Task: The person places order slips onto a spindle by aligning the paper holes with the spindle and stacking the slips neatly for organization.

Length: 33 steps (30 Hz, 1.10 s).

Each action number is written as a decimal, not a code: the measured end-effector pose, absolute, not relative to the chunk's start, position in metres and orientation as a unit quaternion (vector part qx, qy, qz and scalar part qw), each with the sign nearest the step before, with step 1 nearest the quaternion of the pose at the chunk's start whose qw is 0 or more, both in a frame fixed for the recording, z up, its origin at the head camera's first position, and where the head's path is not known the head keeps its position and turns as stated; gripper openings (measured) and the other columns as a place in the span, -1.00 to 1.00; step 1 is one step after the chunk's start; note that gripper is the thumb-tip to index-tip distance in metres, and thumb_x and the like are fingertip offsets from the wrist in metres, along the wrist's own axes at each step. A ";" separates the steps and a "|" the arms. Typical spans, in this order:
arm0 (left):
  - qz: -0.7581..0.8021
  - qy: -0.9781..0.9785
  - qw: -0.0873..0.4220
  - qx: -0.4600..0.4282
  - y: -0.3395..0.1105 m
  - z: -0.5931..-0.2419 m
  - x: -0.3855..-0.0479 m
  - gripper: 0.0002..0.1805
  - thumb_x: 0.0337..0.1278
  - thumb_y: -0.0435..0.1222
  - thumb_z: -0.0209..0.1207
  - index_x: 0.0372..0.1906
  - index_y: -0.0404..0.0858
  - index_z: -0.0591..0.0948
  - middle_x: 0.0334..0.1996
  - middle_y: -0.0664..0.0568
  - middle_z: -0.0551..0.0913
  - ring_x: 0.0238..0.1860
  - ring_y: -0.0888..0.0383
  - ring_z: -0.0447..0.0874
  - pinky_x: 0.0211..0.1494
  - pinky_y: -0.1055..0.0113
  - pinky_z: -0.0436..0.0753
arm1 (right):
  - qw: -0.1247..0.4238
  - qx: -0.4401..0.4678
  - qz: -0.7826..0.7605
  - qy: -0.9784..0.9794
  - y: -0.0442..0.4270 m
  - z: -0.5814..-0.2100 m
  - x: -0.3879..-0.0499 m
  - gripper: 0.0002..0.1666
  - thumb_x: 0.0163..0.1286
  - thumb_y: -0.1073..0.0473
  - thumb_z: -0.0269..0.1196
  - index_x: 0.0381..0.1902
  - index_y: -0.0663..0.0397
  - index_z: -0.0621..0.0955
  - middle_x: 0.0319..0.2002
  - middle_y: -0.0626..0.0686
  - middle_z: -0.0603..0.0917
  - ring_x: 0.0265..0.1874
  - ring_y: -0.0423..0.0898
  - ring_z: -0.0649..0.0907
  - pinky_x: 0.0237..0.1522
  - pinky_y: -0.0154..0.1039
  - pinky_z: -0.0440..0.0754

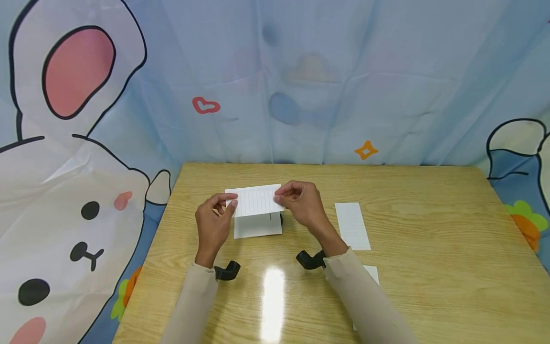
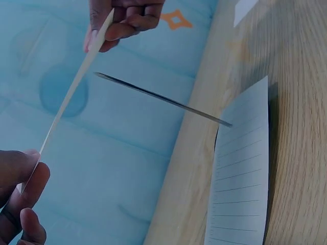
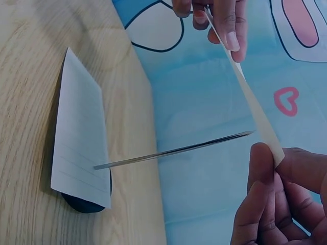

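My grip, left hand [image 1: 212,225] and right hand [image 1: 304,205], pinches the lined card [image 1: 255,199] at 2 ends, long axis crosswise; the spike [image 2: 162,99] points up beneath, nearer my right hand.

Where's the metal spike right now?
In the right wrist view, the spike crosses mid-picture, running from the lower card at picture left toward the upper card held at right.

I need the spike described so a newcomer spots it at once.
Find the wood-grained table, then the ruled white card held up between the left hand and right hand. Below it, the spike rises from a lower lined card. Unlike the flat cards nearby, it is a slim, pointed metal rod.
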<state>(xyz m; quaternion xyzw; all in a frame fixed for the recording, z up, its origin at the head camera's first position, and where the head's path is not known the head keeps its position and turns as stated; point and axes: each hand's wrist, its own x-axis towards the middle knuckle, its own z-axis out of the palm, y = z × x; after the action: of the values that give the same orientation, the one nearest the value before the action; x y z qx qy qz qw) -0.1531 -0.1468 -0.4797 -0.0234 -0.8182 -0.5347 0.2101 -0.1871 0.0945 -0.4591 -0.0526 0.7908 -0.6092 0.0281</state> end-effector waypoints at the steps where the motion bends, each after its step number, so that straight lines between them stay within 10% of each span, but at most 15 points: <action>1: -0.538 -0.817 0.205 -0.021 -0.147 -0.480 -0.153 -0.87 0.33 -0.35 0.41 -0.10 -0.15 0.86 -0.36 -0.13 0.68 -0.37 0.10 0.46 -0.34 0.38 0.39 | 0.035 -0.048 -0.612 0.789 0.094 -0.460 -0.188 -0.92 0.36 0.25 0.50 -0.22 0.12 0.81 -0.32 0.08 0.77 -0.29 0.24 0.73 -0.36 -0.25 0.68; 14: -0.539 -0.821 0.189 -0.008 -0.147 -0.484 -0.155 -0.87 0.35 -0.34 0.39 -0.08 -0.17 0.86 -0.34 -0.13 0.67 -0.36 0.10 0.46 -0.37 0.40 0.38 | 0.058 -0.037 -0.633 0.771 0.095 -0.463 -0.189 -0.91 0.39 0.26 0.47 -0.19 0.18 0.80 -0.31 0.08 0.77 -0.21 0.36 0.71 -0.31 -0.26 0.68; 33: -0.534 -0.824 0.189 -0.006 -0.146 -0.491 -0.158 -0.87 0.34 -0.35 0.39 -0.10 -0.16 0.86 -0.36 -0.09 0.68 -0.37 0.09 0.46 -0.38 0.37 0.35 | 0.074 -0.029 -0.647 0.759 0.095 -0.469 -0.191 -0.89 0.38 0.29 0.46 -0.18 0.23 0.80 -0.30 0.07 0.80 -0.38 -0.08 0.73 -0.28 -0.25 0.72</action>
<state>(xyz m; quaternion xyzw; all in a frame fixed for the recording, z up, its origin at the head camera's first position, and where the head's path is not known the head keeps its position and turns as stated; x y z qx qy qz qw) -0.1577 -0.1464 -0.4908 -0.0059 -0.8239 -0.5342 0.1894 -0.1913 0.0949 -0.4695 -0.0292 0.7587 -0.6466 0.0741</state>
